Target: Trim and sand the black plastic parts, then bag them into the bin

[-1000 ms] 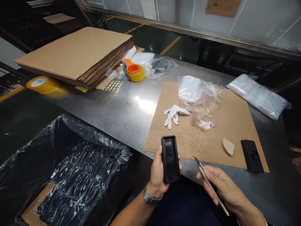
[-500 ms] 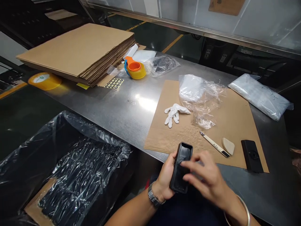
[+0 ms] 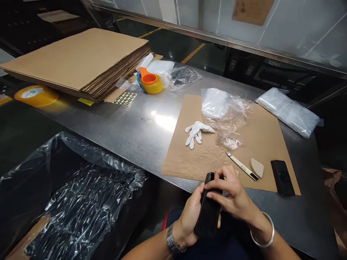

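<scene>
A black plastic housing (image 3: pixel 207 213) is gripped from below by my left hand (image 3: pixel 189 216), at the near edge of the steel table (image 3: pixel 130 122). My right hand (image 3: pixel 230 196) covers its upper end, fingers curled over the top rim. A small white-handled knife (image 3: pixel 242 166) lies on the cardboard mat (image 3: pixel 260 137), just beyond my right hand. Beside the knife sit a beige wedge-shaped block (image 3: pixel 256 167) and a second black housing (image 3: pixel 282 177). A white glove (image 3: pixel 196 131) lies on the mat's left part.
Crumpled clear plastic bags (image 3: pixel 226 115) lie on the mat. A wrapped white bundle (image 3: pixel 288 112) is at the far right. Stacked cardboard sheets (image 3: pixel 78 61), an orange tape dispenser (image 3: pixel 149 81) and a yellow tape roll (image 3: pixel 35 95) are at the left. A plastic-lined box (image 3: pixel 78 202) of black parts stands beside me.
My right hand laid the knife down on the mat and came over to grip the top of the housing. My left hand lowered the housing and tilted it.
</scene>
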A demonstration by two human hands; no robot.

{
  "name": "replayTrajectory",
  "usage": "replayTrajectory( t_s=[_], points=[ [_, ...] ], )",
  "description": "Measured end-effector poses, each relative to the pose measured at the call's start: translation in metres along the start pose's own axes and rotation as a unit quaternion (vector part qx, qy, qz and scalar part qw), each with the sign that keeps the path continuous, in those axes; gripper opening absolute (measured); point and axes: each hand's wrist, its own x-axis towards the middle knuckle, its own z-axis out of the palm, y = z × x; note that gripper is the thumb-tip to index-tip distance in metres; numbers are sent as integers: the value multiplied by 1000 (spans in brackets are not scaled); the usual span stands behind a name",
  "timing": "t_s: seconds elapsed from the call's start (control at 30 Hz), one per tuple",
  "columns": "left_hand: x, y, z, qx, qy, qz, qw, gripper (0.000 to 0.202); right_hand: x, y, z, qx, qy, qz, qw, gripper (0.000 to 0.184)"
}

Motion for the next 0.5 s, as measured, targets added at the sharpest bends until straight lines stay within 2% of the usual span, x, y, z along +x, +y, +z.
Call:
replayTrajectory(
  t_s=[0.1,0.23,0.43,0.5],
  points=[
    [-4,-3,1,7,-28,-20,999,61,6,10,-8,56,51,17,997,14],
    [-6,-4,2,18,-38,-13,999,60,12,13,-11,162,34,42,985,13],
    [-4,-3,-1,36,-25,-16,999,62,8,13,-12,176,38,113,977,22],
    [-3,-4,-4,39,-23,2,999,60,0,13,-12,168,21,114,979,19]
  ],
)
